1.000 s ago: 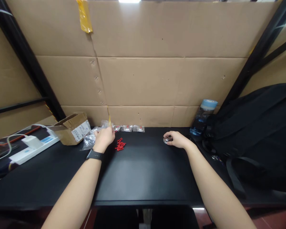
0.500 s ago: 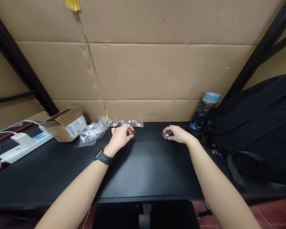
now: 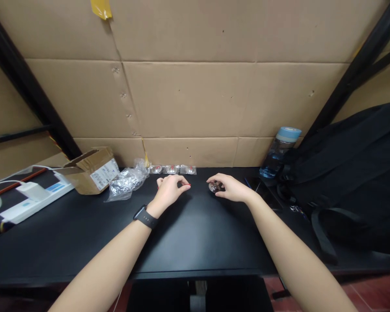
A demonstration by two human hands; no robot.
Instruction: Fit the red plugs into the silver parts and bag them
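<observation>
Over the black tabletop [image 3: 195,247], dark watch [image 3: 147,217] at the wrist of the left hand [image 3: 170,190], thumb and finger pinched on a small red piece [image 3: 189,185]; slightly apart from it, right hand [image 3: 230,187], fingers closed about a round shiny disc [image 3: 212,187]. Beyond, at left, crumpled clear plastic [image 3: 126,181] beside an opened cardboard box [image 3: 84,180]; at right, blue-capped bottle [image 3: 274,158]. Farthest back, three clear packets [image 3: 171,170] in a row along the cardboard wall [image 3: 188,99].

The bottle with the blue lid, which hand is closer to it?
Right. The right hand is to the left of the bottle, not touching it. The left hand is farther left, in front of the small clear packets.
</observation>
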